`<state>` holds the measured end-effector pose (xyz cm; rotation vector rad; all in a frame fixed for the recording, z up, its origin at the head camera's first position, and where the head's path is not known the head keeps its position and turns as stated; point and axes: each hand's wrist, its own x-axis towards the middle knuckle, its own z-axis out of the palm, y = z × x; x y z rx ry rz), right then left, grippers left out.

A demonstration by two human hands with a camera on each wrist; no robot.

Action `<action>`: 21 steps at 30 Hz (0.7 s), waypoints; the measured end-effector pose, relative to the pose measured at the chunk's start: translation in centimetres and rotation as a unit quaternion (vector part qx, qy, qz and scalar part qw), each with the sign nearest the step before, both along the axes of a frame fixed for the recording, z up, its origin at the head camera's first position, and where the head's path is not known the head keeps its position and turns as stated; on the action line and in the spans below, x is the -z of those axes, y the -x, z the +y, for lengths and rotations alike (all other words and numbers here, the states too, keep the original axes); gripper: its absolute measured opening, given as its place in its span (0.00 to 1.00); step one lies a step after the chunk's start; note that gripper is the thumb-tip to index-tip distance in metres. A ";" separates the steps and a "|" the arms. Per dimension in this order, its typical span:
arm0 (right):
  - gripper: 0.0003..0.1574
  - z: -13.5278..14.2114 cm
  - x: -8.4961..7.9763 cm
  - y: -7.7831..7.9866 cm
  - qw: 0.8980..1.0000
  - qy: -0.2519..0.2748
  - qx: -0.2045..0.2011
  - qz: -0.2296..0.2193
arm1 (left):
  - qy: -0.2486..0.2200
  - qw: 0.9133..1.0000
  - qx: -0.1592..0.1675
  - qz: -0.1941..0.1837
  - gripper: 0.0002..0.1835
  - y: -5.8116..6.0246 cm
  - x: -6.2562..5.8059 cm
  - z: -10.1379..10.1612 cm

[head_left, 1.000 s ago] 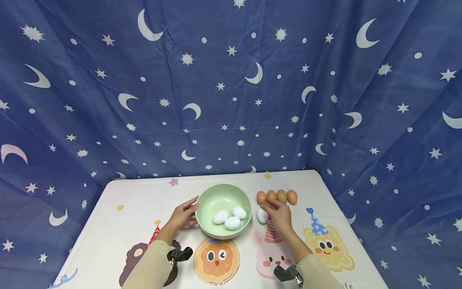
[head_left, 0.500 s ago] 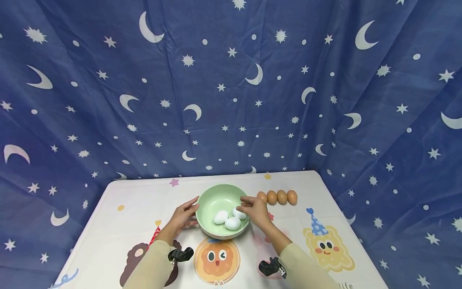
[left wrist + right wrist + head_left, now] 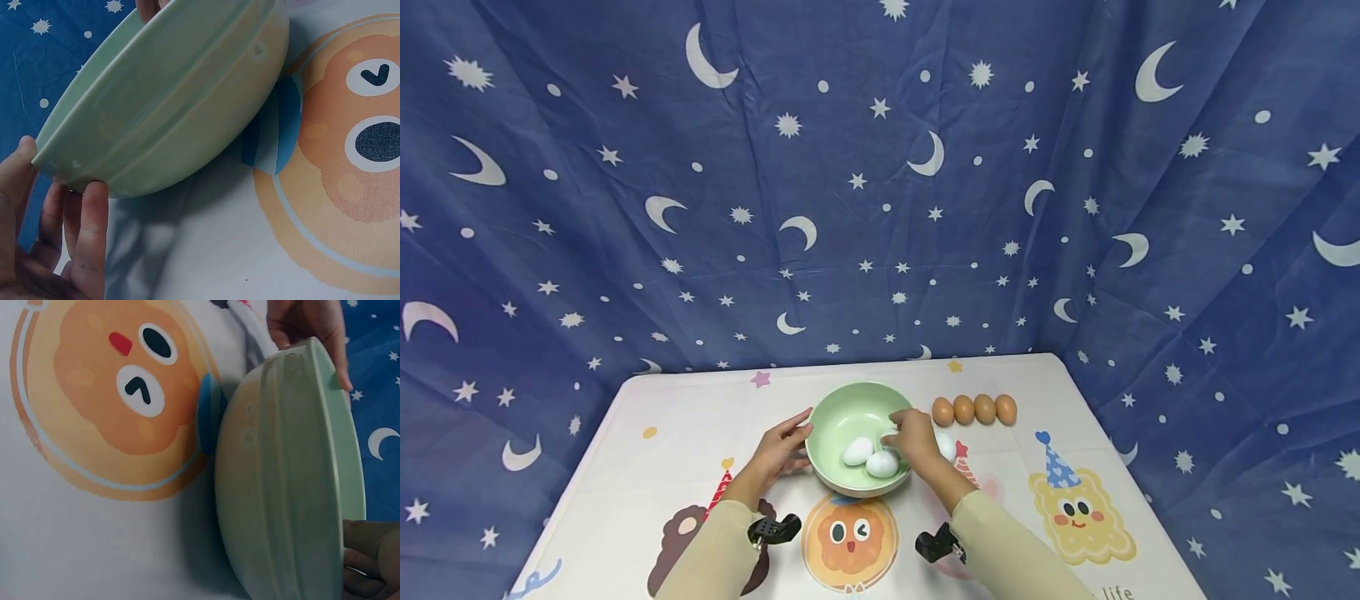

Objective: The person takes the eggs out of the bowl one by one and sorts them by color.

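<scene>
A green bowl (image 3: 838, 417) sits near the middle of the table, with two white eggs (image 3: 859, 451) plain to see on its floor; a pale sliver (image 3: 889, 432) under the right hand is probably a third. The left hand (image 3: 781, 447) has the bowl's left rim, thumb at the lip and fingers against the outer wall, presumably to keep it steady. The right hand (image 3: 917, 437) reaches over the opposite rim with bent fingers, likely because the eggs lie low inside; whether it pinches that egg cannot be told, as its own back covers the fingertips and the right wrist view loses them behind the wall. Just right of the bowl, another white egg (image 3: 947, 447) lies partly behind that hand. Beyond it, four brown eggs (image 3: 964, 410) stand in a row, perhaps lined up to stay apart from the white ones. Both sleeves (image 3: 715, 546) run out of frame, and the left wrist view hides the bowl's contents.
</scene>
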<state>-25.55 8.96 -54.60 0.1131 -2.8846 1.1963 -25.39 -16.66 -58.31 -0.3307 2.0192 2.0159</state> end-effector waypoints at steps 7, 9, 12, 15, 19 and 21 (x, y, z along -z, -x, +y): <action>0.28 -0.8 0.1 0.2 1.000 -0.022 0.009 -0.013 | 0.002 1.000 -0.001 0.001 0.28 0.1 0.2 0.0; 0.28 -1.0 0.0 0.2 1.000 -0.021 0.013 -0.019 | 0.000 1.000 -0.002 0.000 0.28 0.1 0.2 -0.1; 0.29 -1.2 -0.2 0.3 1.000 -0.020 0.014 -0.017 | -0.001 1.000 -0.003 0.001 0.28 0.2 0.2 -0.1; 0.29 -1.4 -0.1 0.3 1.000 -0.025 0.010 -0.012 | -0.004 1.000 -0.006 0.001 0.28 0.2 0.2 -0.2; 0.29 -1.7 0.2 0.3 0.999 -0.033 0.005 -0.015 | -0.006 1.000 -0.004 0.002 0.27 0.0 0.0 -0.1; 0.29 -1.7 0.3 0.2 0.999 -0.034 0.004 -0.014 | -0.006 1.000 -0.003 0.001 0.27 -0.1 -0.1 0.0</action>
